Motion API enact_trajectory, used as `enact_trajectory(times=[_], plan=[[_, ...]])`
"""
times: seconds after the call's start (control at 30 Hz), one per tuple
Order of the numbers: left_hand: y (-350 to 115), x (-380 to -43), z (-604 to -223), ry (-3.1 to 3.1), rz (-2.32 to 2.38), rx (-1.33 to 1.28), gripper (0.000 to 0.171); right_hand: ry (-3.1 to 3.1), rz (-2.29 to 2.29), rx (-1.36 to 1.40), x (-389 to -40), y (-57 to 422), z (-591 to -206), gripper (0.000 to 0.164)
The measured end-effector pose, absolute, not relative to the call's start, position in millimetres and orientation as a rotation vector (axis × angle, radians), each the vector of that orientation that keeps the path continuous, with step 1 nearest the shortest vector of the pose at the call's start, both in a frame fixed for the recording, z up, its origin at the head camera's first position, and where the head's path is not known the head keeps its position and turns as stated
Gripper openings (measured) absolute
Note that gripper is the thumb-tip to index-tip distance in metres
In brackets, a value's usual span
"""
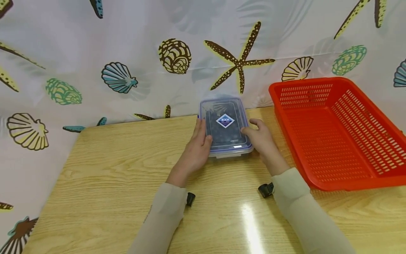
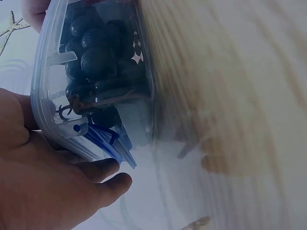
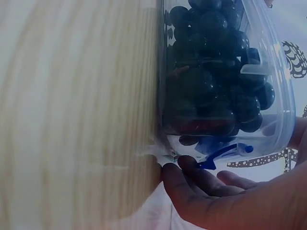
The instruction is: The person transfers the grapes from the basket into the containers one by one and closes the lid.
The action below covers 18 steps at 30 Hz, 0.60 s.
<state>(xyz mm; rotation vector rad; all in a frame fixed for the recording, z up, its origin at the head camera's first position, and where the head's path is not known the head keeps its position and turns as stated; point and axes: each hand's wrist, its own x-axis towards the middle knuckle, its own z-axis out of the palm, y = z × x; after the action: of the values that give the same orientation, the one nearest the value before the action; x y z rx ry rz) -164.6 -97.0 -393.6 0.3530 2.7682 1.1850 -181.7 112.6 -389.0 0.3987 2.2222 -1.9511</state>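
Note:
A clear plastic food container (image 1: 222, 135) with a blue-edged lid and a "BXH" label sits at the table's back edge. Dark grapes (image 2: 98, 60) on a brown stem show through its wall. My left hand (image 1: 196, 150) holds the container's left side, thumb by the lid's edge and fingers reaching along the side. Close to those fingertips, a blue clip (image 2: 103, 139) sticks outward. From the right, my right hand (image 1: 261, 137) grips the container, thumb on the lid's rim. Its other fingers bend beside another angled blue clip (image 3: 220, 155).
A red perforated plastic basket (image 1: 323, 141) stands right of the container, close to my right forearm. Behind the wooden table (image 1: 120, 169) hangs a white cloth (image 1: 136, 31) printed with shells and starfish. Both sleeves have a small black device (image 1: 265, 189) near the cuff.

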Motion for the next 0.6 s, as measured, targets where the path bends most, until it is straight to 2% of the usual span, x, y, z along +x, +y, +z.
enact_trajectory(times=[0.6], plan=[[-98.6,-164.5,-392.0,2.755,1.193,0.36,0.061,2.397,-1.973,0.408,-182.1,106.1,-392.5,0.06]])
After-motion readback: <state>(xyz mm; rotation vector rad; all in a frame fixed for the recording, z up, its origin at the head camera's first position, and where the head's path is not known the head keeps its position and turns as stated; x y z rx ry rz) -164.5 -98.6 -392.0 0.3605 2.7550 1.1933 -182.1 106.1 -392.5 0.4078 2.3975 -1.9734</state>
